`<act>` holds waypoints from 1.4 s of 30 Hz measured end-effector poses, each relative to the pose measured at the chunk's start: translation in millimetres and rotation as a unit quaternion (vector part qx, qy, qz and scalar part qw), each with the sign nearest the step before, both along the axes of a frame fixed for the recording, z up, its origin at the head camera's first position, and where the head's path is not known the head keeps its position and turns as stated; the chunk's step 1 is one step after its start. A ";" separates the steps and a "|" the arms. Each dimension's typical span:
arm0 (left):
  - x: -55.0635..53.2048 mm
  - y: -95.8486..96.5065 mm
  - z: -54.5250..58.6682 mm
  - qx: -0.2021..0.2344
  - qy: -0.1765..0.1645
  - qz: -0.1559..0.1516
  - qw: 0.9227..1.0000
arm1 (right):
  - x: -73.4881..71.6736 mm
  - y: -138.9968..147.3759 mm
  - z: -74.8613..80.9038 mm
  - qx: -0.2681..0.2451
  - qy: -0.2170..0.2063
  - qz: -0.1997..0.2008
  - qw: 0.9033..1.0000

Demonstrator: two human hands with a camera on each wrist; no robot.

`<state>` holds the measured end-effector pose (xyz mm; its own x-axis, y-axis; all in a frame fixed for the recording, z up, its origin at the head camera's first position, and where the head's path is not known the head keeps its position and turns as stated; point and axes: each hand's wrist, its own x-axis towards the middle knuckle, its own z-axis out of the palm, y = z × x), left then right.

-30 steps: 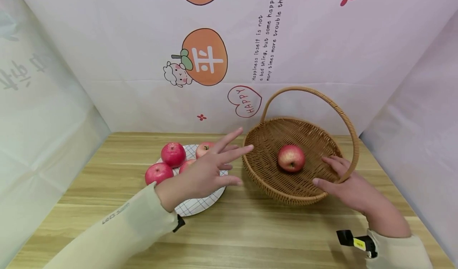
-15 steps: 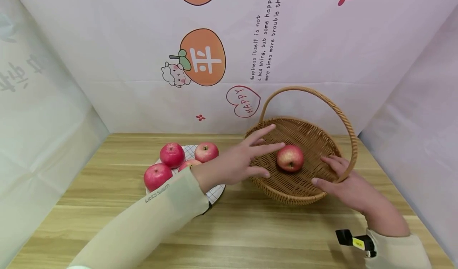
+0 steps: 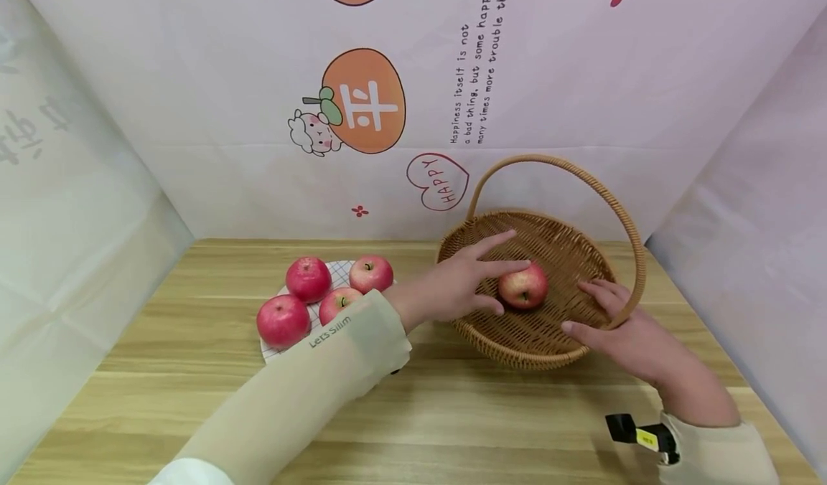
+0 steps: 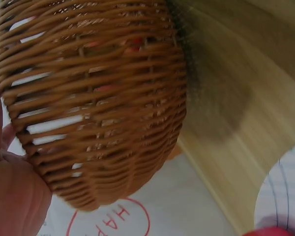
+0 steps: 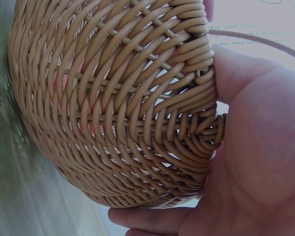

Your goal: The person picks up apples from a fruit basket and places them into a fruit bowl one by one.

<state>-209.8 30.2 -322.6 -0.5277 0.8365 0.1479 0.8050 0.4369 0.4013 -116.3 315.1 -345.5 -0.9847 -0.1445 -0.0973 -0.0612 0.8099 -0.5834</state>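
Note:
A round wicker basket [image 3: 497, 230] with a tall arched handle stands at the right, tipped toward the viewer. Inside it lies one red-yellow apple [image 3: 525, 288]. My left hand [image 3: 452, 288] reaches over the basket's left rim with fingers spread, and one fingertip overlaps the apple in the head view. My right hand [image 3: 633, 334] holds the basket's right rim by the handle's foot, thumb and some fingers over the edge. From the right wrist, the palm [image 5: 265, 132] sits against the woven wall [image 5: 123, 98], and fingers [image 5: 152, 221] extend along the outside.
Several red apples [image 3: 283, 321] sit on a white checked plate [image 3: 271, 354] to the left, partly behind my left sleeve [image 3: 323, 370]. Wooden tabletop [image 3: 491, 427] lies in front. A printed white cloth [image 3: 258, 184] hangs close behind the basket.
My left hand has moved right from over the plate to over the basket, fingers spread throughout. My right hand, the basket and its apple have stayed put.

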 end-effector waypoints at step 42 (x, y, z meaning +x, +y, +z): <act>-20.4 46.8 -32.8 -0.123 -0.065 -0.027 0.990 | 3.3 -2.1 -0.2 -0.037 0.021 0.037 0.998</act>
